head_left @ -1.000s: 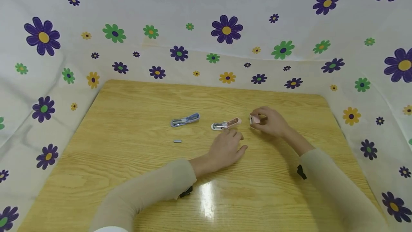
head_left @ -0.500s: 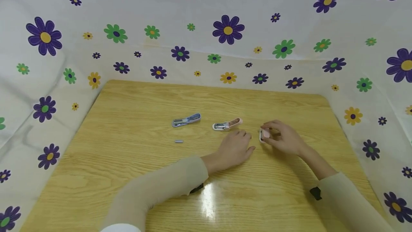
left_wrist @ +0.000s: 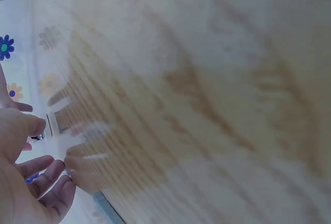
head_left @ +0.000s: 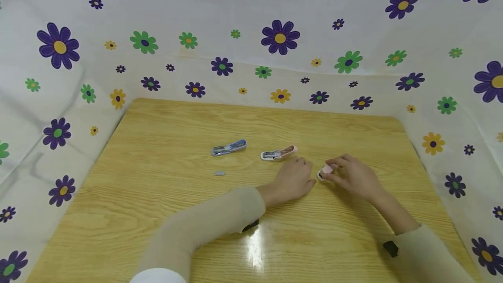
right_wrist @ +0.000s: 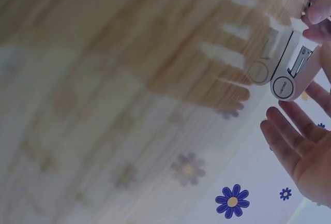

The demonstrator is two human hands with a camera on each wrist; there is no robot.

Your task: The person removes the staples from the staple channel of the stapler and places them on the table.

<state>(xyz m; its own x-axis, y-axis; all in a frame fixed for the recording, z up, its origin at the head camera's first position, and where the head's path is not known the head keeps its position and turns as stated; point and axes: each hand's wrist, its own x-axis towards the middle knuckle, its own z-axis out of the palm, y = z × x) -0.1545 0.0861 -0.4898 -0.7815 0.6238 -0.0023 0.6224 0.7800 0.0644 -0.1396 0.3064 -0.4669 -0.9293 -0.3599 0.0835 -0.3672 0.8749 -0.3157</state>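
Observation:
My right hand (head_left: 355, 178) pinches a small pink-and-white stapler (head_left: 326, 171) between thumb and fingers, low at the tabletop. In the right wrist view that stapler (right_wrist: 285, 79) shows its round pivot and its reflection in the glossy table. Just left of it, my left hand (head_left: 294, 179) lies with loosely bent fingers and nothing seen in them. Beyond the left fingertips is a second pink-and-white stapler (head_left: 273, 155), its top raised. Further left lies a blue stapler (head_left: 229, 148), also unfolded. A short strip of staples (head_left: 219, 173) sits in front of the blue one.
The wooden table (head_left: 165, 213) has a glossy surface that reflects light. White cloth (head_left: 220, 21) printed with flowers hangs along the back and both sides. Dark bands (head_left: 391, 248) show beneath the sleeves.
My right hand has moved right and toward the near side with its stapler, which has turned. The left hand has slid right, away from the unfolded pink-and-white stapler.

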